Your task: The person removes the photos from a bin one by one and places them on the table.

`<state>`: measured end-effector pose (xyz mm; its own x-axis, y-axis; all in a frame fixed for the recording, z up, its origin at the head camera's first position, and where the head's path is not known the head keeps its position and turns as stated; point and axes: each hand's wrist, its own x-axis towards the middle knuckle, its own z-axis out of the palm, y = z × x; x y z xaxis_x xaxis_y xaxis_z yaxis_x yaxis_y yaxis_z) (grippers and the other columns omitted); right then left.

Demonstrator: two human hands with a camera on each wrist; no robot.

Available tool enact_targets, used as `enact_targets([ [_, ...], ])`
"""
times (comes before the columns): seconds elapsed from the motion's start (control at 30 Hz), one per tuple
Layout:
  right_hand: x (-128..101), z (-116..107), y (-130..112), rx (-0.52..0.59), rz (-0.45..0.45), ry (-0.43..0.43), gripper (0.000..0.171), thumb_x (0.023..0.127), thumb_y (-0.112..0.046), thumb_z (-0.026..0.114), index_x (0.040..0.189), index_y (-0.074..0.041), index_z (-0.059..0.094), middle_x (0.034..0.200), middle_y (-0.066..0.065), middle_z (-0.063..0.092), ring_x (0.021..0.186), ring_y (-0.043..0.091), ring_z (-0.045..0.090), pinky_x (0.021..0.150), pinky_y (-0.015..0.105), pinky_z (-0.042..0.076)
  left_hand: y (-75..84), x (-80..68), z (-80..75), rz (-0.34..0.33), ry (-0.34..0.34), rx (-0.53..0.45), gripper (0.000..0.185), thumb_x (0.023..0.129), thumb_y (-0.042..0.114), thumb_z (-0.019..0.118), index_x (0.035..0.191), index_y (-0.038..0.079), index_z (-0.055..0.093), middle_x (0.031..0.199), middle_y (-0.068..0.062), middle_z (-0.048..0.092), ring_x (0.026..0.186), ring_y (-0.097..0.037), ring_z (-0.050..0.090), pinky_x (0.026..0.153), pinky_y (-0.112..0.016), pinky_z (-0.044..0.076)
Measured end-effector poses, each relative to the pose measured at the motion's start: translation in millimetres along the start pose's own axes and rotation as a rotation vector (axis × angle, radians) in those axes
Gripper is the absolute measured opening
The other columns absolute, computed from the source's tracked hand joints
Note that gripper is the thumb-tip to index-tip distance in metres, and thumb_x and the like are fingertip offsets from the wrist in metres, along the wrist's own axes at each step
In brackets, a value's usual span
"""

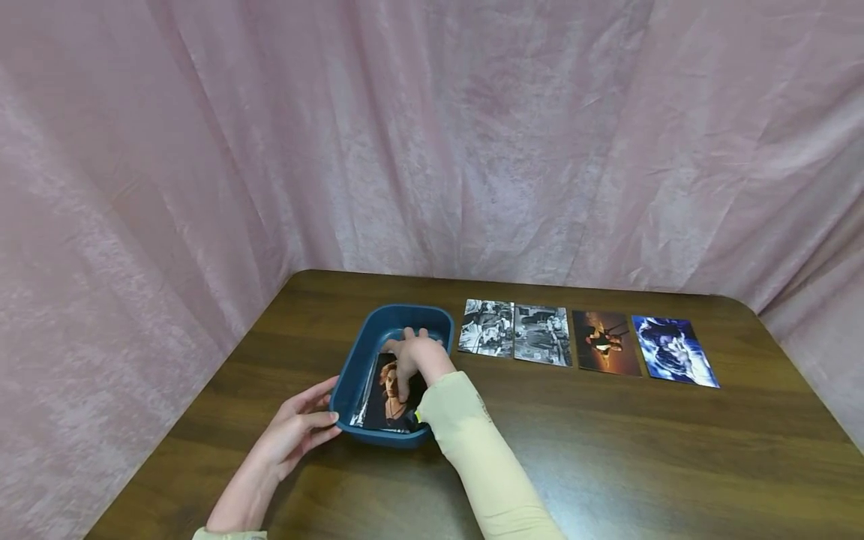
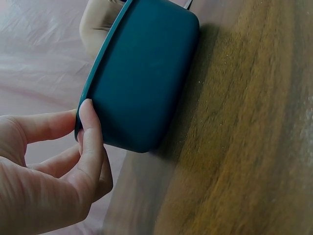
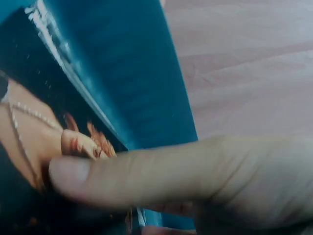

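Wood-grain table [image 1: 607, 450] | smooth teal tub [image 1: 378, 337] | glossy photo [image 1: 391, 401]

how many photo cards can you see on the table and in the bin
5. Four lie in a row on the table: two black-and-white, an orange one, a blue one. One portrait card is in the bin; more may hide beneath.

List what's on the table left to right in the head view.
left hand → blue tub, with the right hand reaching into it → first black-and-white photo → second black-and-white photo → orange sunset photo → blue photo
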<state>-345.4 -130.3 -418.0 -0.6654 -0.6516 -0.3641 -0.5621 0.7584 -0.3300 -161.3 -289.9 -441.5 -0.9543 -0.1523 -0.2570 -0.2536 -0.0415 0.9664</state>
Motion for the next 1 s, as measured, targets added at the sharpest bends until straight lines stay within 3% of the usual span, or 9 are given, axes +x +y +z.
enact_targets([
  [0.17,-1.1,0.6,-0.5,0.025,0.059,0.031,0.098,0.068,-0.011,0.09,0.147,-0.041,0.042,0.157,0.013,0.022,0.147,0.039,0.016,0.119,0.062,0.024,0.6,0.7,0.4,-0.001,-0.001,-0.003,0.069,0.093,-0.001,0.055,0.156,0.005,0.027,0.114,-0.002,0.048,0.09,-0.009,0.063,0.08,-0.022,0.057],
  [0.4,3.1,-0.8,4.4,0.022,0.1,0.04,0.099,0.07,-0.018,0.089,0.15,-0.046,0.036,0.165,0.014,0.01,0.15,0.043,0.009,0.12,0.058,0.023,2.0,1.9,1.3,0.008,-0.018,-0.001,0.068,0.094,0.0,0.054,0.156,0.005,0.026,0.113,-0.001,0.048,0.091,-0.009,0.063,0.08,-0.021,0.057],
  [0.53,5.0,-0.5,6.7,0.021,0.079,0.08,0.094,0.072,-0.016,0.088,0.148,-0.044,0.04,0.16,0.015,0.02,0.144,0.04,0.02,0.115,0.055,0.034,2.0,1.5,2.0,0.012,-0.021,0.0,0.069,0.093,0.0,0.055,0.156,0.005,0.026,0.113,-0.001,0.048,0.091,-0.009,0.063,0.081,-0.022,0.057],
  [0.63,5.3,0.6,7.1,0.06,0.049,0.114,0.088,0.073,-0.01,0.086,0.145,-0.04,0.046,0.153,0.017,0.026,0.135,0.038,0.027,0.101,0.05,0.048,1.5,0.0,1.8,0.004,-0.005,0.001,0.069,0.093,-0.001,0.055,0.156,0.005,0.027,0.112,-0.001,0.048,0.091,-0.009,0.062,0.081,-0.023,0.057],
  [0.73,5.8,1.6,6.7,0.103,0.036,0.109,0.084,0.075,-0.005,0.084,0.144,-0.036,0.048,0.151,0.019,0.026,0.132,0.038,0.03,0.087,0.045,0.054,0.8,-2.0,1.3,-0.004,0.008,0.001,0.07,0.092,-0.001,0.055,0.156,0.005,0.027,0.111,0.0,0.048,0.091,-0.009,0.062,0.081,-0.023,0.057],
  [1.0,9.2,-3.8,4.0,-0.033,0.052,0.129,0.077,0.076,-0.009,0.084,0.142,-0.033,0.052,0.143,0.006,0.056,0.125,0.027,0.055,0.09,0.041,0.055,1.5,-1.8,1.4,-0.014,0.007,-0.005,0.069,0.093,0.0,0.054,0.156,0.005,0.027,0.111,0.0,0.047,0.089,-0.009,0.062,0.08,-0.023,0.057],
])
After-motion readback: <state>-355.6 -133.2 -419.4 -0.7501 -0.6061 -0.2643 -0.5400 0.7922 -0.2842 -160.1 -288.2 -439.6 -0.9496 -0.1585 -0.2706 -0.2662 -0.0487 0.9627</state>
